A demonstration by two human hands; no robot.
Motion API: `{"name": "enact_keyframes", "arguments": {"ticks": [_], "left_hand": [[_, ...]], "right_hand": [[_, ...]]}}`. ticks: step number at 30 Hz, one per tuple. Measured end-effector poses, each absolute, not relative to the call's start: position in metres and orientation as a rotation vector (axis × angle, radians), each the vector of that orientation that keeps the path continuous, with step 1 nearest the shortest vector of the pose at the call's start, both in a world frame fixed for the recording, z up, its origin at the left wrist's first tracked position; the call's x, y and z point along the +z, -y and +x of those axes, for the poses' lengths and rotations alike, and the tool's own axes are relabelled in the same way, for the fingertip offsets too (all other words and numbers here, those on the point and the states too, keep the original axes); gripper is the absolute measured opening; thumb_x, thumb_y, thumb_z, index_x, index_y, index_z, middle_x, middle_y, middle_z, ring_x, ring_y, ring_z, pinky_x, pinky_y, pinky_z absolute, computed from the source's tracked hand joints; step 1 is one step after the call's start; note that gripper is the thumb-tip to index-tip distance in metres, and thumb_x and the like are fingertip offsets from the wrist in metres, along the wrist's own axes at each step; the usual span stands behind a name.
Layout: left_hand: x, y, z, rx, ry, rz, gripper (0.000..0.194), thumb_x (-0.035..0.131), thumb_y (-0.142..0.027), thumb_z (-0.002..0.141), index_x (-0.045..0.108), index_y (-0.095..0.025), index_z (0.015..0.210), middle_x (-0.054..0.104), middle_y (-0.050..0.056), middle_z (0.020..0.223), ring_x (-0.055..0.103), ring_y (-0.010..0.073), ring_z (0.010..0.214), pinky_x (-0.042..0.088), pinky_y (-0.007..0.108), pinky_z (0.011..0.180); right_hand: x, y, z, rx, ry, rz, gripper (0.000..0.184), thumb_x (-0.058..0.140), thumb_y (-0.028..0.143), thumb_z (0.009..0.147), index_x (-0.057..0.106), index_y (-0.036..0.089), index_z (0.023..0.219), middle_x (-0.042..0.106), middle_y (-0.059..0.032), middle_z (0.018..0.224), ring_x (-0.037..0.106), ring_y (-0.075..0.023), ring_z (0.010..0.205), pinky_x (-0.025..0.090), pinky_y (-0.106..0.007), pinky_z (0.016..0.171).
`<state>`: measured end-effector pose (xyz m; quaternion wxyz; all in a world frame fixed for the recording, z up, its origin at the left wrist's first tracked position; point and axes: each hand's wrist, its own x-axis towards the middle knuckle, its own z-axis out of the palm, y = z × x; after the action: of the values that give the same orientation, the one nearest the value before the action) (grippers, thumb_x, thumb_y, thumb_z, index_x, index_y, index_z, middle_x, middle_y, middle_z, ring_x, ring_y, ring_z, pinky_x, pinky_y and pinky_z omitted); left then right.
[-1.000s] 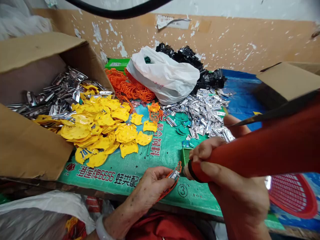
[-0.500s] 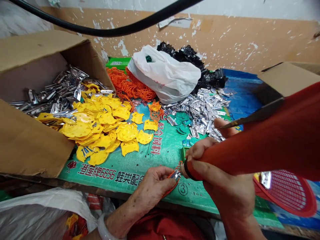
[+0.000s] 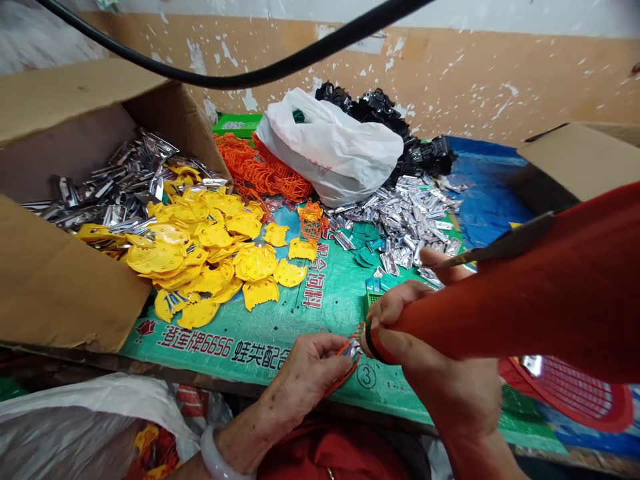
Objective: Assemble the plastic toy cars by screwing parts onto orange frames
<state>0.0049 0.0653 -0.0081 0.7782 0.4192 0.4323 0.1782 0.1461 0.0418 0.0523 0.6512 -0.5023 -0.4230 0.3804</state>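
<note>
My left hand [image 3: 303, 375] pinches a small orange plastic part [image 3: 349, 373] with a silver shiny piece [image 3: 354, 348] on it, just above the green sheet. My right hand [image 3: 453, 383] wraps round the front of a red electric screwdriver [image 3: 510, 293] with a dark lever along its top. The screwdriver's front end points left at the silver piece, close to my left fingertips. My right fingers hide the tip, so whether it touches cannot be seen. A small green basket [image 3: 371, 301] stands just beyond, partly covered by my right hand.
Yellow plastic parts [image 3: 200, 260] spill from a cardboard box [image 3: 75, 293] at left. Behind lie orange parts [image 3: 270, 177], a white plastic bag [image 3: 330, 143], black parts [image 3: 430, 157] and silver pieces [image 3: 410, 213]. A red basket [image 3: 607, 407] is at right. A black cable [image 3: 225, 81] crosses overhead.
The rear of the screwdriver has dipped slightly and my right hand has shifted a little left. The overhead cable hangs slightly lower. My left hand keeps its pinch almost unmoved.
</note>
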Motion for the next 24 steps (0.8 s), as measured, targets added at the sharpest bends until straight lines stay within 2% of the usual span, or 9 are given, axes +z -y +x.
{"name": "enact_keyframes", "arguments": {"ticks": [6,12,18,21,24], "left_hand": [[-0.005,-0.066,0.002,0.378,-0.927,0.87,0.016,0.065,-0.031,0.066,0.064,-0.015,0.068,0.036,-0.007,0.049,0.024,0.0075,0.047,0.013,0.027,0.046],[-0.009,-0.065,0.002,0.386,-0.932,0.872,0.027,0.072,-0.039,0.062,0.069,-0.013,0.067,0.048,-0.003,0.054,0.037,0.01,0.053,0.024,0.025,0.052],[-0.01,-0.066,0.002,0.398,-0.904,0.801,0.024,0.074,-0.034,0.061,0.071,-0.012,0.07,0.052,-0.001,0.058,0.039,0.01,0.055,0.026,0.025,0.053],[-0.007,-0.07,-0.001,0.381,-0.916,0.84,0.025,0.072,-0.035,0.065,0.072,-0.011,0.073,0.05,-0.002,0.057,0.036,0.0089,0.054,0.023,0.025,0.052],[-0.005,-0.075,-0.005,0.374,-0.987,0.966,0.029,0.07,-0.039,0.07,0.073,-0.013,0.08,0.053,-0.002,0.059,0.039,0.0098,0.054,0.025,0.025,0.052]], "right_hand": [[0.052,-0.042,0.146,0.867,0.992,-1.137,0.03,0.073,0.009,0.064,0.06,0.026,0.086,0.061,0.0031,0.07,0.06,-0.0171,0.067,0.054,-0.037,0.069],[0.048,-0.041,0.145,0.899,1.003,-1.129,0.024,0.073,0.012,0.066,0.06,0.024,0.083,0.06,0.0023,0.069,0.059,-0.0171,0.065,0.053,-0.036,0.062],[0.047,-0.04,0.145,0.879,1.021,-1.108,0.028,0.074,0.013,0.065,0.062,0.026,0.087,0.059,0.0029,0.068,0.058,-0.0168,0.065,0.054,-0.036,0.064],[0.055,-0.04,0.146,0.891,0.968,-1.03,0.047,0.075,0.015,0.066,0.059,0.031,0.107,0.059,0.0042,0.069,0.059,-0.0168,0.062,0.052,-0.037,0.063],[0.064,-0.039,0.153,0.859,0.881,-0.963,0.069,0.075,0.014,0.066,0.048,0.039,0.124,0.061,0.0056,0.071,0.058,-0.0169,0.062,0.051,-0.036,0.061]]}}
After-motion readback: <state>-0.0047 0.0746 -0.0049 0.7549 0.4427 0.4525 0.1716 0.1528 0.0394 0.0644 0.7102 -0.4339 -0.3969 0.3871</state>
